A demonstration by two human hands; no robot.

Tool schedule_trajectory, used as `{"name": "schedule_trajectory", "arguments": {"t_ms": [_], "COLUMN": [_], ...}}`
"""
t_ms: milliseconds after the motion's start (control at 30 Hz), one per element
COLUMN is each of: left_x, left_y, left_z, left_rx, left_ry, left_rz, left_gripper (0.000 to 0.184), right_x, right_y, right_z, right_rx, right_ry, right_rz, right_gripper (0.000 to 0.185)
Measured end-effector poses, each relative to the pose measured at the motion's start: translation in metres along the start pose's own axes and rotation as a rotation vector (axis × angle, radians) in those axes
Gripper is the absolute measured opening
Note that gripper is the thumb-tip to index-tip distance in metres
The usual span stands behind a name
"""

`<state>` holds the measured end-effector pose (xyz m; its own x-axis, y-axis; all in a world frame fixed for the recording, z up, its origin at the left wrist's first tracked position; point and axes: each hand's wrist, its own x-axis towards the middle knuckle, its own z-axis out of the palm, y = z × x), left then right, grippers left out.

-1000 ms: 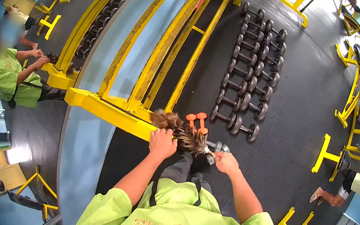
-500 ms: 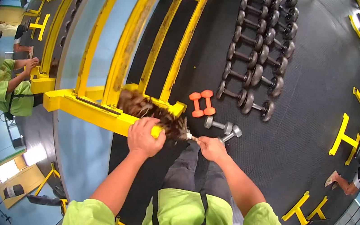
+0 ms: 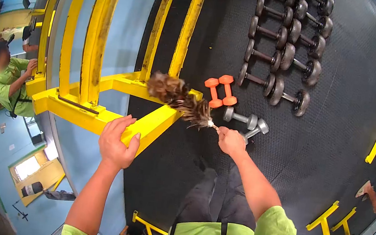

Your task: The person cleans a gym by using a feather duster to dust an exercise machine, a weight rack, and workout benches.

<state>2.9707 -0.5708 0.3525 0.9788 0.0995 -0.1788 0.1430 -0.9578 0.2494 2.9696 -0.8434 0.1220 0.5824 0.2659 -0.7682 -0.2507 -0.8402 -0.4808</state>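
My right hand [image 3: 231, 142] is closed around the thin handle of a brown feather duster [image 3: 194, 109]. Its feathers reach left over the top of a yellow metal rack's [image 3: 154, 121] end beam and seem to touch it. At the near corner of that rack, my left hand [image 3: 118, 142] grips the frame, fingers over the top and thumb apart on the near side. Dark scuffs mark the rack's upright-looking yellow bars [image 3: 99, 34].
Two orange dumbbells [image 3: 213, 92] and two grey dumbbells [image 3: 241, 119] lie on the black rubber floor [image 3: 317, 149]. Rows of black dumbbells [image 3: 290, 97] extend beyond them. A wall mirror [image 3: 15, 94] stands left, reflecting a person. Yellow stands [image 3: 324, 221] and another person's leg [image 3: 372, 196] are right.
The duster has moved back off the inner bars onto the end beam, its feathers now spread rightward of the uprights. My left hand has shifted left along the rack. The view has turned.
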Motion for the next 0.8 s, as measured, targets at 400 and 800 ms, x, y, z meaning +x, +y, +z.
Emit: {"name": "schedule_trajectory", "arguments": {"t_ms": [400,800], "left_x": [0.001,0.002], "left_y": [0.002,0.006], "left_z": [0.0,0.0], "left_rx": [-0.011,0.015], "left_ry": [-0.037,-0.053], "left_rz": [0.005,-0.02], "left_gripper": [0.031,0.03], "right_x": [0.037,0.035], "right_y": [0.095,0.095], "right_z": [0.007,0.032], "right_rx": [-0.135,-0.039], "right_ry": [0.067,-0.001], "right_rz": [0.027,0.172], "right_gripper": [0.021,0.024]}}
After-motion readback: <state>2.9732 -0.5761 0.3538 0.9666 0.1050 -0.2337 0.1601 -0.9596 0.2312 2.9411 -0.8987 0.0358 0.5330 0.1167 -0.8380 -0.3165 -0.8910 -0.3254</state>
